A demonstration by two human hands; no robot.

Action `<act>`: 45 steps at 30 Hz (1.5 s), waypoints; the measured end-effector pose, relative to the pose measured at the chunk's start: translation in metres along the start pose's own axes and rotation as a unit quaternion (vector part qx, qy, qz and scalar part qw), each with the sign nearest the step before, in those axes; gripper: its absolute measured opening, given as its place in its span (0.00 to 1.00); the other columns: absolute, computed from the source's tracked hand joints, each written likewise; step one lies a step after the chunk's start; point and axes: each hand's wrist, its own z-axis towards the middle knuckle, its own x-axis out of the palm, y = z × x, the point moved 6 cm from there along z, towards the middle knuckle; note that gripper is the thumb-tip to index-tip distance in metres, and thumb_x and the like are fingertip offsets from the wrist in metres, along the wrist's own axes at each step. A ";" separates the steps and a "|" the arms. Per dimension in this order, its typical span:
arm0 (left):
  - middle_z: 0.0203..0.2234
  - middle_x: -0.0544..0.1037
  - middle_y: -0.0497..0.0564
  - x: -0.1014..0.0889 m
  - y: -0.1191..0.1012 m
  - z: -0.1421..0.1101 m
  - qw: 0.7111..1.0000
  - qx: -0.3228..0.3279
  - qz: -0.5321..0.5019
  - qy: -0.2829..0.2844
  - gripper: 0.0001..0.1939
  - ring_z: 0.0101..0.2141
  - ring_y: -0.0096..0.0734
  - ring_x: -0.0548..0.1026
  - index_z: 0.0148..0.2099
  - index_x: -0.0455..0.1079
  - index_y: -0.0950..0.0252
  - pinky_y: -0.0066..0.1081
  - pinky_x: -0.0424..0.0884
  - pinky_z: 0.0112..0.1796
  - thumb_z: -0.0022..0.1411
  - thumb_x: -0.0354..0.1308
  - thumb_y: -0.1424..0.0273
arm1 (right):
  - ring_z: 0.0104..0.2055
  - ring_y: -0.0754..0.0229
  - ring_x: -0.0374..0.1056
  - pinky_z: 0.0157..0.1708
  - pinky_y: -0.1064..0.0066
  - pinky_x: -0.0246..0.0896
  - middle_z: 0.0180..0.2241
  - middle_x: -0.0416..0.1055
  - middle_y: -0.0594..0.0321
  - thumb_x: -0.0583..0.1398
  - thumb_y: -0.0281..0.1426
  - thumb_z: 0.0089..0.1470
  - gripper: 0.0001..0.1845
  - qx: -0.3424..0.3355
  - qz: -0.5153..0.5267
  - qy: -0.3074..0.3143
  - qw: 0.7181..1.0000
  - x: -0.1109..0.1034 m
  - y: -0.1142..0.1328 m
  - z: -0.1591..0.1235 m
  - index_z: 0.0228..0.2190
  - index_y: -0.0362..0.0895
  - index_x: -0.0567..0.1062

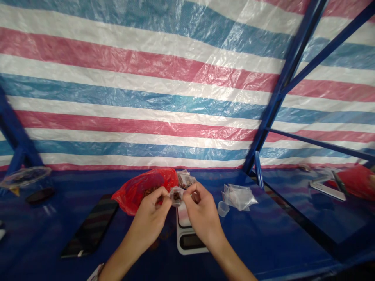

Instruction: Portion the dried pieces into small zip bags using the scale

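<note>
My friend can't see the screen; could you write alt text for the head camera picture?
A person's left hand and right hand pinch a small clear bag of dark bits near a white scale on a blue table. A red bag lies left; a small cup and plastic bags lie right.

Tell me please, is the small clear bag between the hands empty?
Not empty: dark pieces show through the small clear bag; exact fill unclear.
</note>
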 end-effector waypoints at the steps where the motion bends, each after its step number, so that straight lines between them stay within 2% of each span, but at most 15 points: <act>1: 0.20 0.65 0.43 -0.003 0.001 0.002 1.000 0.002 -0.024 -0.004 0.14 0.24 0.27 0.64 0.25 0.61 0.61 0.27 0.63 0.28 0.60 0.56 0.62 | 0.23 0.64 0.57 0.24 0.72 0.54 0.21 0.63 0.70 0.62 0.46 0.56 0.17 -0.006 0.006 0.008 1.000 0.000 0.000 0.001 0.26 0.47 0.70; 4: 0.25 0.74 0.45 -0.016 0.011 0.009 0.989 -0.024 -0.140 -0.048 0.12 0.30 0.30 0.72 0.28 0.66 0.62 0.30 0.71 0.36 0.61 0.57 0.61 | 0.28 0.61 0.64 0.29 0.71 0.61 0.29 0.71 0.65 0.59 0.53 0.59 0.22 -0.011 0.022 0.008 1.000 0.001 -0.006 0.005 0.33 0.47 0.73; 6: 0.30 0.78 0.48 -0.023 0.019 0.012 0.970 -0.061 -0.220 -0.079 0.11 0.34 0.33 0.76 0.33 0.69 0.62 0.34 0.75 0.40 0.60 0.59 0.60 | 0.30 0.60 0.68 0.30 0.70 0.63 0.32 0.74 0.63 0.58 0.55 0.59 0.24 0.017 0.038 0.017 0.999 0.007 -0.016 0.006 0.39 0.47 0.73; 9: 0.36 0.82 0.52 -0.027 0.024 0.017 0.952 -0.088 -0.282 -0.080 0.12 0.40 0.39 0.80 0.36 0.70 0.63 0.39 0.76 0.45 0.58 0.63 0.59 | 0.28 0.59 0.72 0.22 0.70 0.59 0.35 0.76 0.61 0.59 0.56 0.58 0.27 0.088 0.109 0.086 0.986 0.030 -0.034 0.008 0.47 0.48 0.70; 11: 0.37 0.83 0.53 -0.029 0.029 0.021 0.952 -0.092 -0.282 -0.074 0.14 0.42 0.41 0.81 0.35 0.69 0.63 0.41 0.76 0.48 0.56 0.64 0.58 | 0.27 0.58 0.73 0.20 0.71 0.58 0.37 0.77 0.59 0.62 0.54 0.56 0.27 0.101 0.158 0.104 0.977 0.042 -0.041 0.012 0.47 0.48 0.69; 13: 0.36 0.83 0.53 -0.034 0.040 0.024 0.960 -0.096 -0.250 -0.085 0.16 0.41 0.42 0.82 0.34 0.67 0.62 0.43 0.77 0.48 0.57 0.64 0.56 | 0.27 0.58 0.74 0.21 0.70 0.61 0.36 0.77 0.60 0.64 0.51 0.55 0.26 0.081 0.174 0.092 0.977 0.048 -0.043 0.020 0.46 0.47 0.69; 15: 0.36 0.82 0.53 -0.044 0.052 0.025 0.971 -0.084 -0.176 -0.140 0.18 0.39 0.42 0.82 0.36 0.66 0.62 0.45 0.78 0.46 0.58 0.62 0.52 | 0.28 0.58 0.75 0.25 0.69 0.66 0.36 0.78 0.60 0.64 0.47 0.56 0.23 0.039 0.153 0.066 0.985 0.048 -0.040 0.029 0.47 0.46 0.70; 18: 0.44 0.80 0.56 -0.058 0.053 0.022 0.975 0.004 0.029 -0.218 0.21 0.46 0.45 0.81 0.47 0.68 0.62 0.50 0.76 0.51 0.60 0.62 0.53 | 0.34 0.56 0.76 0.36 0.65 0.71 0.39 0.79 0.59 0.62 0.40 0.58 0.17 -0.047 0.039 0.040 0.997 0.047 -0.029 0.041 0.47 0.46 0.72; 21: 0.59 0.74 0.60 -0.050 0.045 0.020 0.953 0.095 0.233 -0.172 0.29 0.61 0.50 0.71 0.62 0.65 0.60 0.53 0.67 0.61 0.61 0.65 0.59 | 0.39 0.52 0.77 0.42 0.62 0.69 0.40 0.80 0.61 0.61 0.35 0.59 0.14 -0.084 -0.116 0.048 0.989 0.052 -0.019 0.043 0.47 0.48 0.74; 23: 0.62 0.72 0.60 -0.043 0.048 0.020 0.939 0.100 0.299 -0.135 0.34 0.63 0.52 0.69 0.68 0.61 0.59 0.53 0.67 0.61 0.62 0.64 0.62 | 0.41 0.49 0.77 0.43 0.60 0.68 0.40 0.81 0.61 0.60 0.34 0.60 0.14 -0.093 -0.185 0.058 0.977 0.058 -0.016 0.040 0.48 0.50 0.75; 27: 0.56 0.76 0.62 -0.041 0.060 0.025 0.935 0.077 0.331 -0.104 0.31 0.57 0.50 0.75 0.68 0.62 0.63 0.51 0.72 0.57 0.66 0.60 0.66 | 0.44 0.47 0.77 0.42 0.60 0.67 0.44 0.81 0.61 0.62 0.34 0.61 0.14 -0.118 -0.242 0.066 0.961 0.064 -0.011 0.034 0.49 0.52 0.76; 32: 0.56 0.77 0.62 -0.042 0.065 0.031 0.939 0.075 0.319 -0.107 0.28 0.56 0.50 0.75 0.67 0.65 0.63 0.49 0.71 0.57 0.66 0.60 0.64 | 0.41 0.50 0.78 0.40 0.62 0.68 0.46 0.81 0.61 0.63 0.36 0.61 0.19 -0.129 -0.211 0.046 0.968 0.055 -0.010 0.034 0.54 0.52 0.74; 36: 0.55 0.78 0.60 -0.042 0.061 0.031 0.942 0.079 0.304 -0.119 0.27 0.56 0.49 0.76 0.65 0.67 0.61 0.48 0.71 0.57 0.65 0.62 0.65 | 0.44 0.52 0.76 0.44 0.64 0.67 0.47 0.81 0.61 0.60 0.34 0.63 0.12 -0.151 -0.174 0.030 0.973 0.044 -0.008 0.032 0.47 0.51 0.78; 39: 0.55 0.77 0.58 -0.041 0.059 0.032 0.948 0.077 0.287 -0.117 0.27 0.56 0.47 0.75 0.65 0.67 0.60 0.48 0.71 0.58 0.65 0.62 0.66 | 0.43 0.54 0.76 0.44 0.65 0.66 0.45 0.81 0.63 0.59 0.34 0.64 0.09 -0.156 -0.171 0.021 0.973 0.039 -0.006 0.031 0.43 0.51 0.79; 45: 0.57 0.76 0.58 -0.039 0.060 0.035 0.948 0.076 0.286 -0.116 0.29 0.58 0.46 0.73 0.65 0.66 0.61 0.47 0.69 0.60 0.64 0.66 0.67 | 0.40 0.55 0.75 0.41 0.66 0.66 0.45 0.81 0.64 0.59 0.34 0.64 0.11 -0.166 -0.168 0.006 0.972 0.036 -0.004 0.030 0.46 0.51 0.79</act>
